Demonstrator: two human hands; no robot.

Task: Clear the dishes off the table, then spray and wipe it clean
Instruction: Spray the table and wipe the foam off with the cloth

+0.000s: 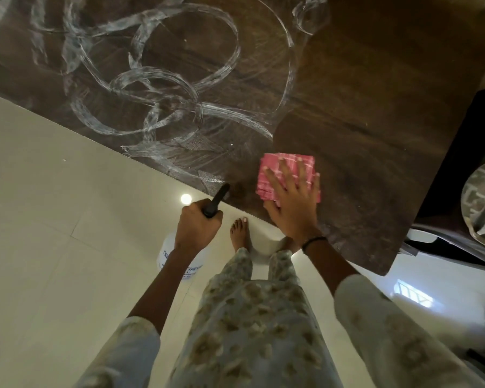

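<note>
Spray bottle (pixel 179 257) gripped by left hand (pixel 197 228) beside surface (pixel 361 107) edge, fingers clamped on black head, nozzle aimed up toward surface, long axis hanging down toward floor (pixel 53 205). Label print partly hidden, unreadable. Pink cloth (pixel 280 169) pressed flat on surface near edge by right hand (pixel 294 203), fingers spread straight. White swirled streaks (pixel 157 88) seen across surface.

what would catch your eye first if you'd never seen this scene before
The looping white streaks smeared over the left part of the dark wooden table stand out most. Next comes the pink cloth at the table's near edge, pressed flat under the right hand. The left hand grips a white spray bottle just off that edge, over the pale floor.
</note>
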